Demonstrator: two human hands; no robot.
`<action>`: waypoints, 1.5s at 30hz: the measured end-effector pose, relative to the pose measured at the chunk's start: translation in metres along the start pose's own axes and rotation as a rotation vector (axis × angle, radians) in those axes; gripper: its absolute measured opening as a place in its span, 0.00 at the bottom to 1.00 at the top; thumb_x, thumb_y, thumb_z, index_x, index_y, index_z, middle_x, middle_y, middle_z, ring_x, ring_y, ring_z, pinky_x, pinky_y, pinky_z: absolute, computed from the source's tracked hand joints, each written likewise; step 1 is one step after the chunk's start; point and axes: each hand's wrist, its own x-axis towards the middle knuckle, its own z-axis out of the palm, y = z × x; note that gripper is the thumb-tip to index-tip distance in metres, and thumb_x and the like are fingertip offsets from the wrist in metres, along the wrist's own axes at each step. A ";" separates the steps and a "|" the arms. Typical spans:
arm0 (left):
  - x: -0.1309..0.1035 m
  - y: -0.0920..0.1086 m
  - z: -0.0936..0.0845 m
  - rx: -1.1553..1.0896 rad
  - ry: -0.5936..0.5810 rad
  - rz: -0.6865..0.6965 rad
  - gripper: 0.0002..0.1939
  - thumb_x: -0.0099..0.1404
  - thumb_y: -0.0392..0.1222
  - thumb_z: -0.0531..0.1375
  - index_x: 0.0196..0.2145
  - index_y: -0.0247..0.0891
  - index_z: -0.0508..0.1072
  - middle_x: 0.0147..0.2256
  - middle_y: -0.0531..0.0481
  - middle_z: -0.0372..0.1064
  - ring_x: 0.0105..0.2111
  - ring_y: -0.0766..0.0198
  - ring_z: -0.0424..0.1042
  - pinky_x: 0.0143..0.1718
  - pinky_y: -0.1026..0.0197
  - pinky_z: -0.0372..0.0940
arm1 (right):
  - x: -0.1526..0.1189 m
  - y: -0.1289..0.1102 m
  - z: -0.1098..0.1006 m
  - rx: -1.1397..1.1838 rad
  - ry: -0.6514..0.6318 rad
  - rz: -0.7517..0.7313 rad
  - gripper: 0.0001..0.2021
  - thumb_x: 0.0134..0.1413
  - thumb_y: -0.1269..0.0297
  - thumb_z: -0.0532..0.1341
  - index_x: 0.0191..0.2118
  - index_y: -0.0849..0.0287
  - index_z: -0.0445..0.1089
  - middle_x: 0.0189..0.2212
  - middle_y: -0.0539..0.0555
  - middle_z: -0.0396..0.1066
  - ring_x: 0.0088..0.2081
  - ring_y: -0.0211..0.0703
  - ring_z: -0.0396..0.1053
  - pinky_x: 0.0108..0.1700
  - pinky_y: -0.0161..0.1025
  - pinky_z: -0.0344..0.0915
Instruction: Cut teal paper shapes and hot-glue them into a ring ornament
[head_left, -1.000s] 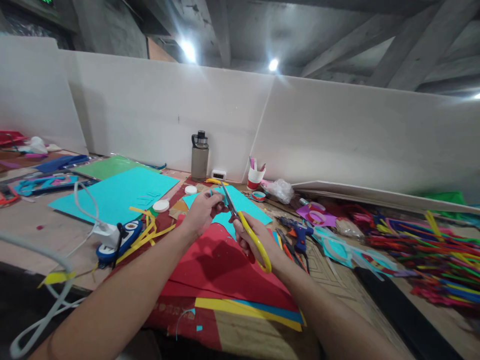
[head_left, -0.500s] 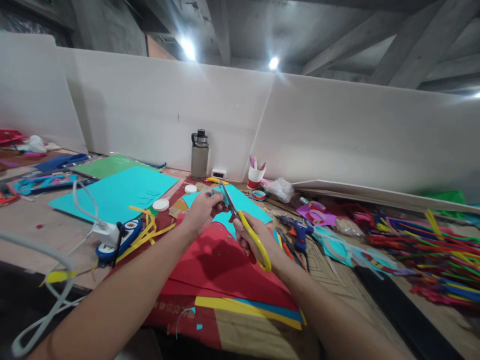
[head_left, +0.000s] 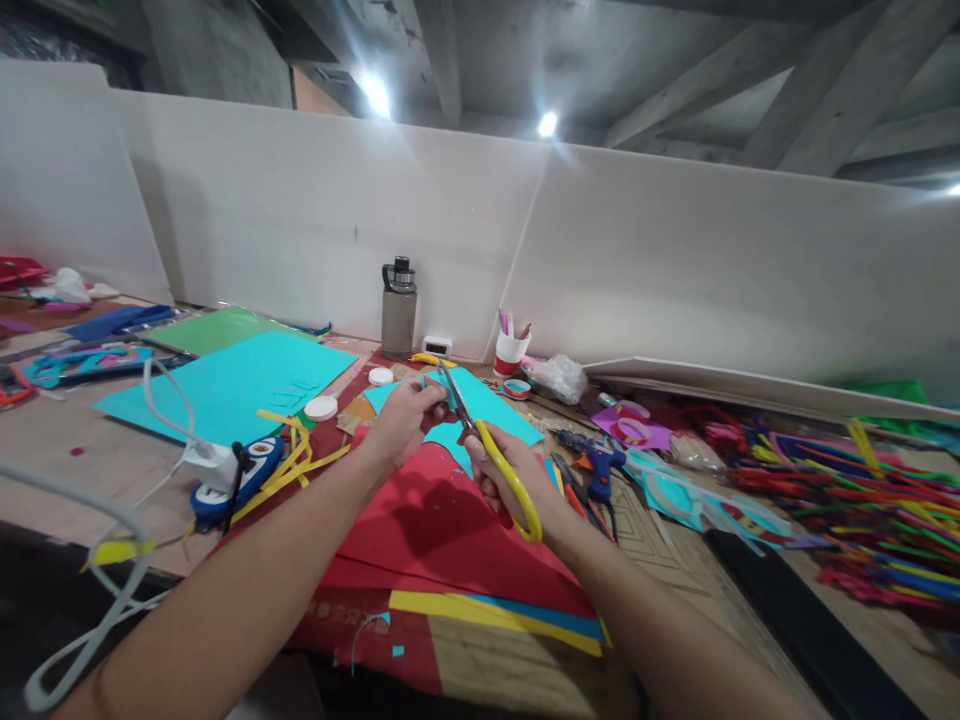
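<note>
My right hand (head_left: 501, 472) grips the yellow handles of a pair of scissors (head_left: 510, 480), whose metal blades point up and away to the left. Between the thumb and fingers of my left hand (head_left: 411, 415) is a small blue paper piece (head_left: 451, 396), right beside the blades; its full shape is hidden. Both hands hover over red paper (head_left: 420, 530), where a few tiny blue scraps lie. Partly behind the hands rests a blue sheet (head_left: 495, 405). Yellow and blue sheets (head_left: 510, 618) stick out from under the red paper at the near edge.
To the left lie a large blue sheet (head_left: 232, 385), yellow paper strips (head_left: 300, 450) and a white plug (head_left: 211, 465) with cable. A bottle (head_left: 399, 310) and a cup of pens (head_left: 511, 352) stand at the back. Rightward are a glue gun (head_left: 600, 465) and colourful pipe cleaners (head_left: 870, 500).
Both hands, the scissors and the paper piece stay in nearly the same place. A few small blue scraps now show on the red paper below my left hand.
</note>
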 end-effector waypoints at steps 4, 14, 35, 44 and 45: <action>0.001 0.000 -0.001 0.000 0.001 -0.005 0.09 0.50 0.36 0.62 0.22 0.35 0.63 0.19 0.57 0.60 0.20 0.72 0.60 0.25 0.66 0.63 | 0.000 0.002 -0.001 0.008 -0.002 -0.012 0.17 0.51 0.47 0.56 0.35 0.56 0.60 0.18 0.42 0.56 0.14 0.29 0.54 0.14 0.27 0.54; 0.000 0.000 -0.001 0.015 -0.006 -0.011 0.09 0.50 0.37 0.62 0.21 0.36 0.63 0.18 0.57 0.59 0.20 0.72 0.60 0.27 0.65 0.64 | -0.001 0.002 0.002 0.015 0.033 -0.004 0.18 0.50 0.45 0.56 0.34 0.56 0.60 0.16 0.42 0.55 0.14 0.28 0.53 0.13 0.26 0.53; -0.005 -0.010 -0.001 0.195 -0.167 -0.044 0.12 0.54 0.43 0.63 0.23 0.36 0.64 0.16 0.58 0.55 0.18 0.71 0.59 0.24 0.64 0.57 | 0.015 0.010 -0.003 0.411 0.268 -0.192 0.23 0.41 0.61 0.66 0.45 0.54 0.61 0.25 0.43 0.63 0.17 0.27 0.58 0.16 0.27 0.55; -0.011 -0.016 0.006 0.171 -0.187 -0.145 0.10 0.53 0.43 0.63 0.27 0.35 0.66 0.18 0.59 0.52 0.18 0.73 0.54 0.24 0.64 0.57 | 0.015 0.016 -0.007 0.398 0.288 -0.205 0.22 0.39 0.65 0.67 0.44 0.54 0.61 0.23 0.42 0.62 0.17 0.29 0.58 0.17 0.28 0.56; -0.011 -0.016 0.007 0.113 -0.176 -0.187 0.09 0.53 0.42 0.62 0.28 0.35 0.67 0.19 0.59 0.52 0.18 0.73 0.53 0.24 0.64 0.57 | 0.016 0.016 -0.007 0.412 0.315 -0.191 0.23 0.39 0.65 0.67 0.43 0.54 0.61 0.22 0.41 0.62 0.16 0.29 0.58 0.17 0.28 0.56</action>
